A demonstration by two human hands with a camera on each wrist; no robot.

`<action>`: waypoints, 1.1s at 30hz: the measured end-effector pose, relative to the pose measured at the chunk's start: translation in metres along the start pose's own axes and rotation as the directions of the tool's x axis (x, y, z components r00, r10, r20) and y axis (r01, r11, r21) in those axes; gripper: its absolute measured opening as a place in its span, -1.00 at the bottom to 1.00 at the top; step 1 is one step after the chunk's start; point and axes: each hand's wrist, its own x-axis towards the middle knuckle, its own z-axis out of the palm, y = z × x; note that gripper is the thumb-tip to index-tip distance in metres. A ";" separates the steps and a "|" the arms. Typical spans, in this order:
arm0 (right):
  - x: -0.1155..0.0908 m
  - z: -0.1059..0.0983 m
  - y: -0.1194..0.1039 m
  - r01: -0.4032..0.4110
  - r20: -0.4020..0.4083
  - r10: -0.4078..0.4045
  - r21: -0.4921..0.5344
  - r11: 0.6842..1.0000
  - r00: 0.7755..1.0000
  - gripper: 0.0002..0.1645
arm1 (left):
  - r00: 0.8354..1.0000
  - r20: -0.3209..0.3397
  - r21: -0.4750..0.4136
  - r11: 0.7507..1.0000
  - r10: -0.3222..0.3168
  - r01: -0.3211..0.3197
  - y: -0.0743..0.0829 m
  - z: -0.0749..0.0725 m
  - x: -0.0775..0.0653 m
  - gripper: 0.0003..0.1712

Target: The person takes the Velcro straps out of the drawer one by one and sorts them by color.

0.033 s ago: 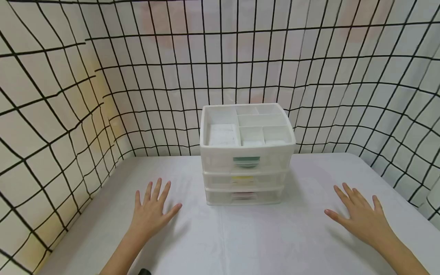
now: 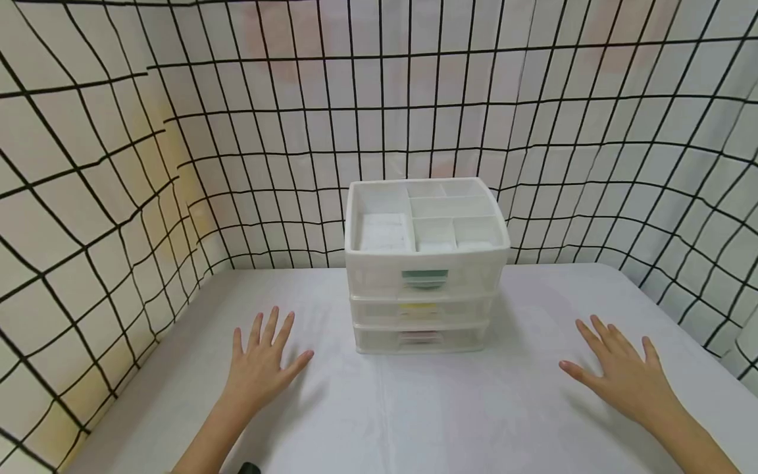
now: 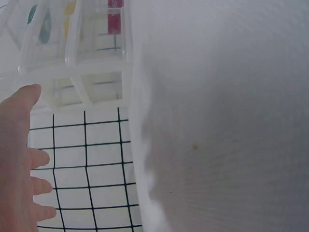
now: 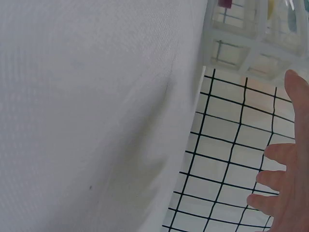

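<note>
A white plastic drawer unit (image 2: 423, 276) stands at the back middle of the table. Its three drawers are closed, with a green handle (image 2: 424, 278) on top, a yellow one (image 2: 417, 307) in the middle and a pink one (image 2: 421, 338) at the bottom. The top is a tray divided into compartments. Left of the unit, my left hand (image 2: 258, 372) is held over the table, fingers straight and spread, holding nothing. On the other side my right hand (image 2: 630, 382) is spread the same way, thumb toward the unit. Both hands cast shadows on the cloth.
A white cloth covers the table (image 2: 414, 415). Black wire grid panels (image 2: 432, 125) rise along its back and both sides, with white sheeting behind them. A small black object (image 2: 249, 468) shows at the bottom edge near my left forearm.
</note>
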 end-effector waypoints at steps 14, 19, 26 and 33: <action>-0.003 -0.001 0.004 0.024 -0.059 -0.022 0.021 1.000 0.998 0.02 | 1.000 -0.001 -0.001 1.000 0.010 -0.010 0.002 -0.002 0.004 -0.08; -0.003 -0.002 0.002 0.034 -0.086 -0.032 0.021 0.999 0.996 0.01 | 1.000 0.000 -0.004 1.000 0.017 -0.017 0.003 -0.003 0.005 -0.08; -0.003 -0.002 0.000 0.029 -0.080 -0.027 0.019 0.999 0.996 0.01 | 1.000 -0.001 -0.020 0.999 0.027 -0.027 0.007 -0.003 0.006 -0.09; -0.005 -0.004 -0.002 0.046 -0.105 -0.043 0.019 0.999 0.994 -0.02 | 1.000 -0.004 -0.040 0.999 0.025 -0.025 0.012 0.000 0.006 -0.15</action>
